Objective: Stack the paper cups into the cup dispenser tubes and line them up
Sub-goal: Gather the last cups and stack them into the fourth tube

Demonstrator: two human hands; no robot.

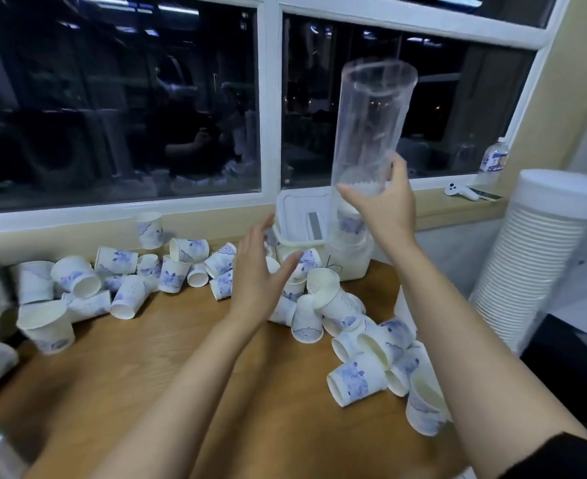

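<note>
Head view. Clear plastic dispenser tube (371, 133): a smooth, see-through cylinder with an open top, leaning slightly to the right above its white base (351, 261) at the back of the wood-grain tabletop (147, 357).

Right hand (385, 209): the grip is wrapped around the lower part of the tube, thumb on the near side and fingers round the far side.

A paper cup with a blue print (351, 223) shows through the wall at the tube's lower end (how many are nested there cannot be told).

Left hand (261, 274): the grip is released, with the fingers straight and spread. It is held over the loose cups, and contact with any of them cannot be made out.

Loose paper cups (77, 276): white, tapered and printed in blue. They lie on their sides or stand upright, heaped at the left and at the right (357, 378) of the tabletop. A short nested stack (323, 281) lies tipped over near the base.

A white plastic box (299, 216) with its lid raised stands just left of the base.

At far right is a second tube (534, 271) with a white cap, packed with nested white cups whose rims form close ribs.

On the window sill (440, 198) are a water bottle (492, 160) and a white controller (461, 192).
</note>
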